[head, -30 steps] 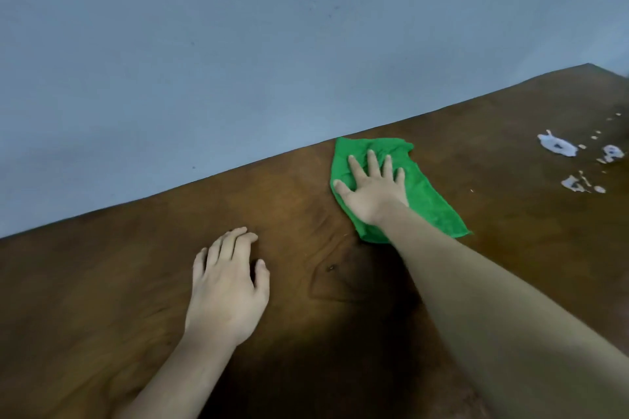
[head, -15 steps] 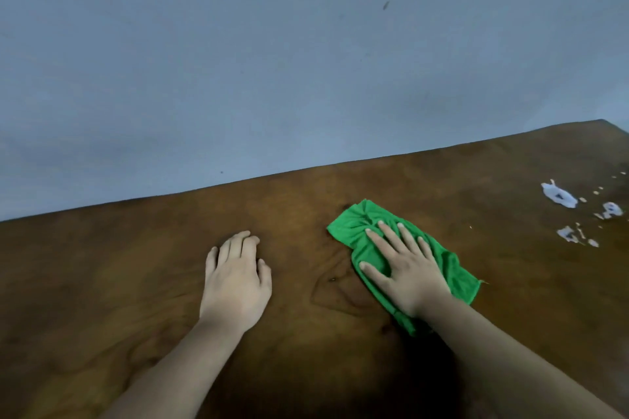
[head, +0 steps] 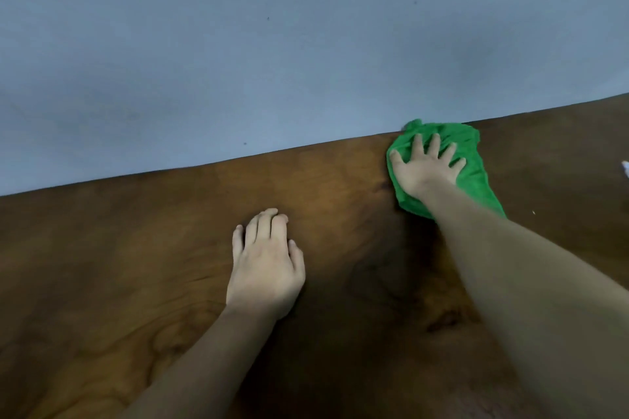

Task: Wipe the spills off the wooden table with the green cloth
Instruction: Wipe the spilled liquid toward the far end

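Cloth under my palm: my right hand [head: 425, 170] is pressed flat on the green cloth [head: 473, 177], fingers spread wide, nothing pinched or gripped, just the open hand bearing down on the fabric. The cloth sits bunched at the far edge of the wooden table [head: 136, 265], its top fold touching the blue-grey wall [head: 272, 44], with a tail of green trailing back toward me on the outer side of my forearm. My left hand [head: 267, 269] lies palm down on bare wood, nearer to me and well apart from the cloth, fingers close together and slightly curled, holding nothing. Off at the right border a sliver of white spill [head: 625, 168] shows on the table, apart from the cloth, mostly cut off by the edge of view. A tiny pale speck [head: 533, 213] sits on the wood just beside the cloth's tail.
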